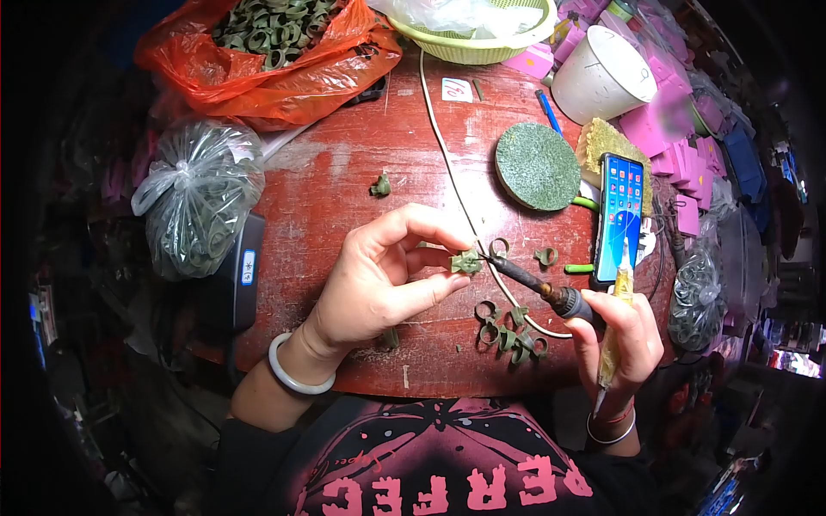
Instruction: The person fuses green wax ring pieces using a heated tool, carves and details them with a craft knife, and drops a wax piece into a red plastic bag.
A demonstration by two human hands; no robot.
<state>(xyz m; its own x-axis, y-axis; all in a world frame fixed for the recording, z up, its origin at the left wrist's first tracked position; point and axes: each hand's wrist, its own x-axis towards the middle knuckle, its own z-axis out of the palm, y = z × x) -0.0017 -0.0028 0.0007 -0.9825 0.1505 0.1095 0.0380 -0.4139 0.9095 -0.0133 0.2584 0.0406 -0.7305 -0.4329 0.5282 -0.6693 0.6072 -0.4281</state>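
Between thumb and index finger, my left hand (379, 275) pinches a small green ring (465, 261), perhaps of wax. My right hand (624, 344) grips a soldering iron (559, 298) with a dark handle; its tip meets or nearly meets that ring. A slim tool wrapped in yellowish tape (609, 357) is also tucked in my right hand, pointing down toward me. Loose green rings lie close by: one ring (499, 248) just behind the iron's tip, another ring (545, 256) to its right, and a small pile of rings (514, 335) below.
A pale cord (439, 129) crosses the red table (327, 181). Around it are a round green pad (538, 167), a lit phone (619, 215), a white cup (602, 76), a yellow-green basket (482, 50), an orange bag of rings (284, 99) and a clear knotted bag (198, 202).
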